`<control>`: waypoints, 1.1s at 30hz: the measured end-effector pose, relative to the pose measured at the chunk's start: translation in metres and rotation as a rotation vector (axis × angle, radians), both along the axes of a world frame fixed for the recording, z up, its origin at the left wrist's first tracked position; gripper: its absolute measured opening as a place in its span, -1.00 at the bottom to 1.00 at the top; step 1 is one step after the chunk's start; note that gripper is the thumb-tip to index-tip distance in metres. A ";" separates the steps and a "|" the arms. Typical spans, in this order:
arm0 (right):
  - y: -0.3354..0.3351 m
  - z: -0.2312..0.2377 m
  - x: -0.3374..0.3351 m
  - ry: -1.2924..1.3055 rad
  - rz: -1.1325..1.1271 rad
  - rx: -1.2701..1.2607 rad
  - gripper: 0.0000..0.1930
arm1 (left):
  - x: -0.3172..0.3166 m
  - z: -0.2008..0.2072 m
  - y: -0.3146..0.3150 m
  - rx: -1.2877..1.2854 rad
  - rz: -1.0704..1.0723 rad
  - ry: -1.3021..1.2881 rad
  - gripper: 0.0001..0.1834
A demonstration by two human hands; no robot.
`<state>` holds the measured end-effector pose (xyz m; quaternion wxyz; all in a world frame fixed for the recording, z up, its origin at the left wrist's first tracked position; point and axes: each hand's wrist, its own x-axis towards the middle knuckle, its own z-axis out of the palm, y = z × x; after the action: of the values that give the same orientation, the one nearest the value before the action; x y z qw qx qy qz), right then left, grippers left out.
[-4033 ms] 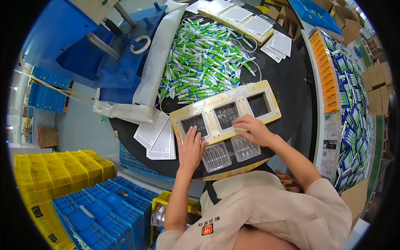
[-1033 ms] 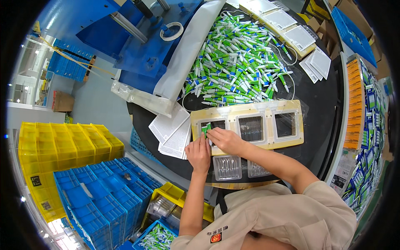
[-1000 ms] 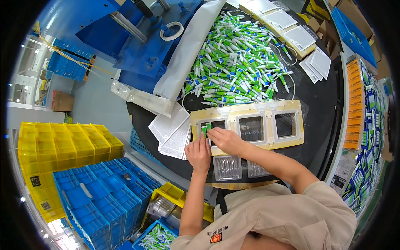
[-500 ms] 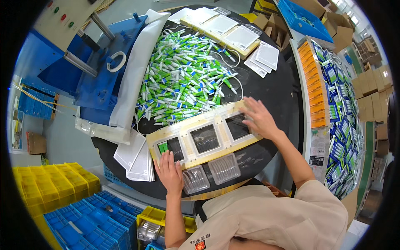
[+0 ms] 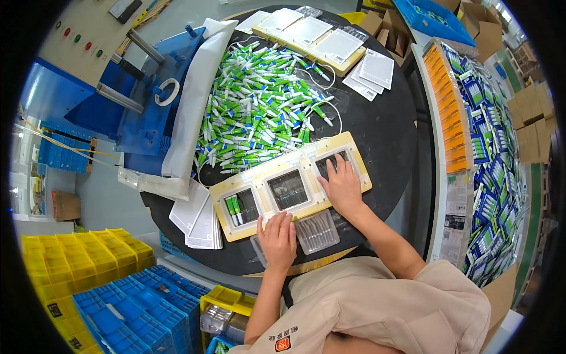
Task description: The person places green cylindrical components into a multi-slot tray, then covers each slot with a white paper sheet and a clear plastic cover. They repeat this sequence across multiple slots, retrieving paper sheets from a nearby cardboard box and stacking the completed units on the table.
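A cream-yellow rectangular frame with three windows lies in front of me on the black round table. Its left window holds a few green-and-white tubes; clear ribbed plastic shows in the middle one. My left hand rests its outstretched fingers on the frame's near edge, below the middle window. My right hand lies over the right window, fingers extended and the tips reaching into it. Neither hand visibly holds anything. A clear blister tray lies at the near edge, and another is partly hidden by my left hand.
A big pile of tubes spreads beyond the frame. White cards lie left, more cards far right. A second frame carries cards at the back. A blue press stands left; yellow crates and packed blisters flank the table.
My left hand has moved right, from the frame's left end to its near middle edge, uncovering the tubes. My right hand has shifted from the frame's far right edge onto the right window.
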<state>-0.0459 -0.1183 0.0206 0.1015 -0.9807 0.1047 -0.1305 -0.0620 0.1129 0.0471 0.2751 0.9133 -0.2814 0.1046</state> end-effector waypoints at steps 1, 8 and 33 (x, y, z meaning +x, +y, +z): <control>0.002 -0.003 0.000 -0.011 0.020 0.048 -0.52 | 0.000 -0.001 0.001 -0.003 -0.010 -0.003 -0.75; -0.037 0.005 -0.004 -0.095 0.130 0.633 -0.64 | 0.005 -0.002 0.005 -0.040 0.013 0.020 -0.76; 0.071 0.014 0.190 -0.053 0.264 0.443 -0.84 | 0.269 -0.015 0.067 0.171 -0.135 -0.240 -0.75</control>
<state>0.1438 -0.0472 0.0350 0.3325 -0.9360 -0.0010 -0.1156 0.2068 0.1796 0.0322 0.1670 0.8933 -0.3812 0.1700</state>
